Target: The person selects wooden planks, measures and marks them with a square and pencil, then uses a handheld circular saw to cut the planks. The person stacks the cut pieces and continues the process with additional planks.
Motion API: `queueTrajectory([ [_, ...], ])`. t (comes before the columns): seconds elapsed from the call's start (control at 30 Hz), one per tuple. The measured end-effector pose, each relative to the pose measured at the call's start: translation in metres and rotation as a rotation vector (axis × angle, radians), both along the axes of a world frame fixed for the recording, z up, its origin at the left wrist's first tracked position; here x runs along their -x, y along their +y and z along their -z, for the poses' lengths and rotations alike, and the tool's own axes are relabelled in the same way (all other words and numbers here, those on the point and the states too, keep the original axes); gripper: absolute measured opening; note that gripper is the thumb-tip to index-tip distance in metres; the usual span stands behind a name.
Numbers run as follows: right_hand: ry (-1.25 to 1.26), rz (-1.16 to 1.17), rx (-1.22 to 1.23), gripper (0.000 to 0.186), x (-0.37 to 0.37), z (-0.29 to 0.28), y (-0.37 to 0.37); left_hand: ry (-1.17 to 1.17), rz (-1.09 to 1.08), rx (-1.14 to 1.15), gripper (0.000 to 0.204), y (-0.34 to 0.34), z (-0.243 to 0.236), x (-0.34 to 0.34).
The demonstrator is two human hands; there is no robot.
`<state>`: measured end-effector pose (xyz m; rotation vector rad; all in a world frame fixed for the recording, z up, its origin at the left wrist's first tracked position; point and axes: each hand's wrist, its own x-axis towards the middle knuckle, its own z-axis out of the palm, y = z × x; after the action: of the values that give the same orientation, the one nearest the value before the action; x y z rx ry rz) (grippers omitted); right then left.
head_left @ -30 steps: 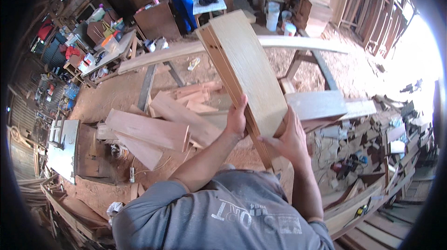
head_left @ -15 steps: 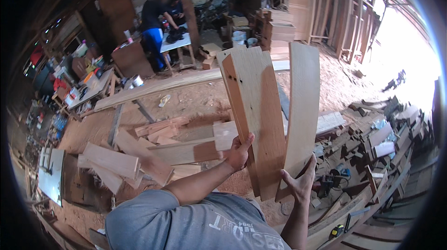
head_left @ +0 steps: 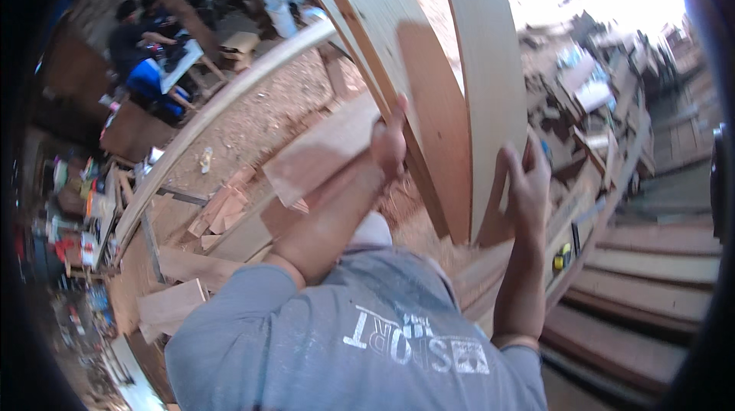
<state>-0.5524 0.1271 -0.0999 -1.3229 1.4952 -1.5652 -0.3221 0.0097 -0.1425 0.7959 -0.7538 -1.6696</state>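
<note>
Several wooden boards stand upright between my hands. My left hand (head_left: 389,143) is wrapped round the left edge of a stack of pale and reddish boards (head_left: 432,104); a narrow strip shows along that edge. My right hand (head_left: 528,181) grips the right edge of a separate, wider pale board (head_left: 490,51), low down, with the thumb on its front face. This board rests against the stack at the lower end, and the two fan apart toward the top. The upper ends run close to the top of the view.
Loose boards (head_left: 325,147) and short offcuts (head_left: 223,204) lie on the dirt floor to the left. A heap of scrap wood (head_left: 582,104) fills the right, with a yellow tape measure (head_left: 563,256) nearby. Stacked planks (head_left: 651,281) lie at lower right. Two people (head_left: 142,47) work at a far-left table.
My view has turned to the right. Both hands and the boards sit higher in view, and the right-hand board has come against the stack at its lower end.
</note>
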Motion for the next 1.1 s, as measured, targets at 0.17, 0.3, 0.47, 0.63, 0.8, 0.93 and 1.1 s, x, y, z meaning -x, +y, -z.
queueTrajectory([
  [0.17, 0.077, 0.222, -0.043, 0.051, 0.043, -0.049, 0.009, 0.16, 0.162, -0.021, 0.08, -0.043, -0.016, 0.017],
  [0.3, -0.059, 0.21, -0.027, 0.053, 0.069, -0.062, 0.003, 0.19, 0.257, 0.033, 0.081, -0.074, -0.031, 0.026],
  [0.47, -0.23, 0.116, 0.002, 0.056, 0.056, -0.074, -0.03, 0.255, 0.326, 0.066, 0.077, -0.107, -0.024, 0.036],
  [0.63, -0.012, 0.094, 0.014, 0.054, 0.034, -0.054, -0.076, 0.206, 0.23, 0.013, 0.067, -0.129, -0.008, 0.032],
  [0.8, -0.065, 0.036, -0.067, 0.055, 0.013, -0.01, -0.105, 0.255, 0.148, -0.061, 0.063, -0.146, 0.017, 0.027],
  [0.93, -0.176, -0.041, -0.152, 0.056, -0.001, -0.004, -0.123, 0.249, 0.138, -0.074, 0.062, -0.153, 0.018, 0.019],
  [1.1, -0.206, -0.057, -0.161, 0.058, 0.002, -0.007, -0.143, 0.216, 0.078, -0.055, 0.062, -0.162, 0.026, 0.022],
])
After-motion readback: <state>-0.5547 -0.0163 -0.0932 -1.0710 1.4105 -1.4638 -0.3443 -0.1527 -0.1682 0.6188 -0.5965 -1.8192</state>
